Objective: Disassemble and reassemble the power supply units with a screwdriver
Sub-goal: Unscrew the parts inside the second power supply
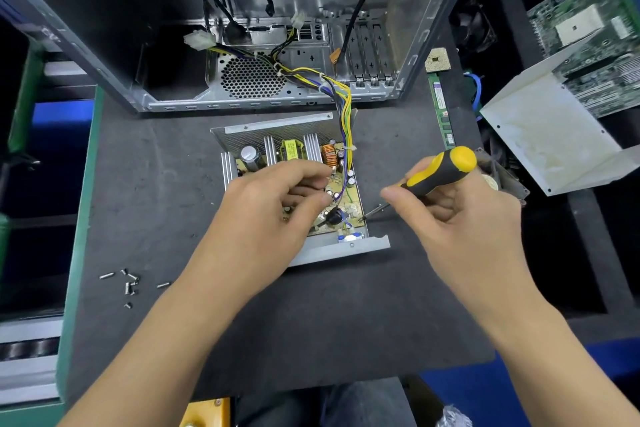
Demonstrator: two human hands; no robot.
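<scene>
An opened power supply unit (301, 146) lies on the dark mat, its circuit board with heatsinks, capacitors and a copper coil exposed. A bundle of yellow, blue and black wires (343, 107) runs from it up into the computer case. My left hand (273, 208) rests over the board's left half, fingers curled; whether it pinches a small part I cannot tell. My right hand (457, 218) grips a yellow and black screwdriver (440, 170), whose tip touches the board's right edge near its front corner. The unit's white cover (540, 135) lies at the right.
An open metal computer case (277, 45) stands behind the unit. Several loose screws (130, 282) lie on the mat at the left. A green memory stick (441, 107) and a processor chip (438, 61) lie to the right, with a motherboard (595, 31) at the far right.
</scene>
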